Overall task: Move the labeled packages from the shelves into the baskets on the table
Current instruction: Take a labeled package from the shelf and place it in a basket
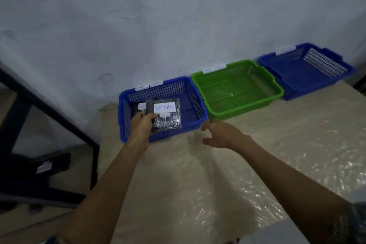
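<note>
Clear-wrapped RETURN package (165, 114) pinched at its near-left corner by left hand (143, 123); right hand (218, 133) spread, empty.

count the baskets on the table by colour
blue baskets: 2, the left blue basket and the right blue basket
green baskets: 1, the green basket between them
total: 3
</note>
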